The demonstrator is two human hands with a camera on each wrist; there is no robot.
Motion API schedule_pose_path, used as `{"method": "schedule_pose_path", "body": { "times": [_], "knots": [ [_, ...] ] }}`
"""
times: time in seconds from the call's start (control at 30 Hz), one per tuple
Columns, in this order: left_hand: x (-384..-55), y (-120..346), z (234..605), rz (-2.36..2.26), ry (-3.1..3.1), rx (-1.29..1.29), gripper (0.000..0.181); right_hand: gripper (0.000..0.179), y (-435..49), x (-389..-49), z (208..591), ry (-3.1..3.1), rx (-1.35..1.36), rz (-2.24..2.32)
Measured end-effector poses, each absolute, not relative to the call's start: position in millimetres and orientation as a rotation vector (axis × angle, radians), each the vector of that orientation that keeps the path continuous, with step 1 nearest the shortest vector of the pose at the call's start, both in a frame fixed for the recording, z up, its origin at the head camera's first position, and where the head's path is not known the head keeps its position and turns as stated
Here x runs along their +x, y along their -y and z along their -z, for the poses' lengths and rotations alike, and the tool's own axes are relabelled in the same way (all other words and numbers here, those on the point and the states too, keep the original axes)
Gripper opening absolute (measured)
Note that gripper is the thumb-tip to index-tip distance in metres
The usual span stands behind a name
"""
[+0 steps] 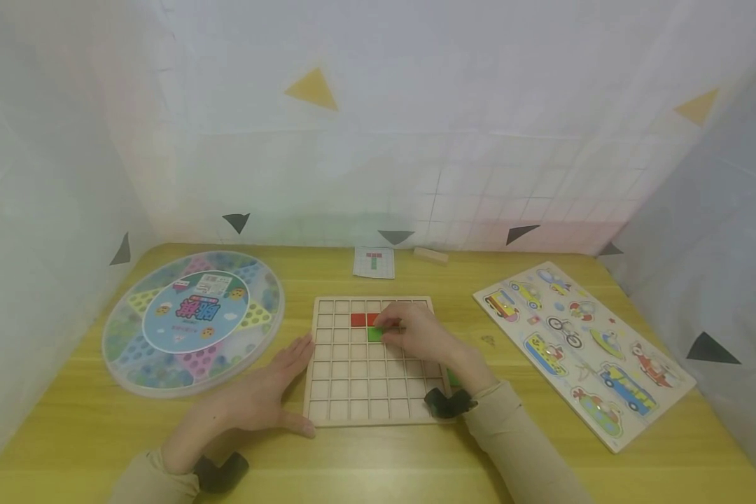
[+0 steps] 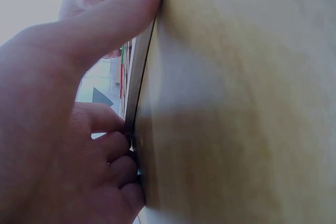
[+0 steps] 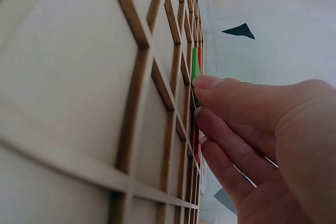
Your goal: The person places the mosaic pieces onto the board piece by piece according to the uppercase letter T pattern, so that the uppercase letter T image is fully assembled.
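A wooden grid board lies flat in front of me. Two red square tiles sit side by side in an upper row, the right one partly covered by fingers. Just below them is a green square tile, pinched by my right hand at its cell; the right wrist view shows the thumb on this green tile. My left hand rests along the board's left side, fingers extended and thumb by the near corner. Under my right wrist, more green peeks out beside the board.
Behind the board lie a pattern card with a red and green T and a small wooden block. A round game board stands at left. On the right lies a vehicle picture puzzle. White sheeting surrounds the table.
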State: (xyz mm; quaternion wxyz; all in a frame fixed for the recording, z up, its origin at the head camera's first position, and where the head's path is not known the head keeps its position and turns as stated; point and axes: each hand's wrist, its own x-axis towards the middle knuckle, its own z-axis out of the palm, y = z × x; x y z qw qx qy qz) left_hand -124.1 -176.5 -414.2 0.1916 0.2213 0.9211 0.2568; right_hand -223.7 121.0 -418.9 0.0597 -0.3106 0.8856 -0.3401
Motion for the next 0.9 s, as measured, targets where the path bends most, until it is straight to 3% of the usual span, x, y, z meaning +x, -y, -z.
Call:
{"method": "schedule_pose_path", "body": {
  "times": [0.9],
  "knots": [
    [-123.9,176.2,414.4,-0.718,-2.583,0.616,0.132,0.020,-121.6,-223.8,419.1,-2.695,-0.951,1.020]
  ]
}}
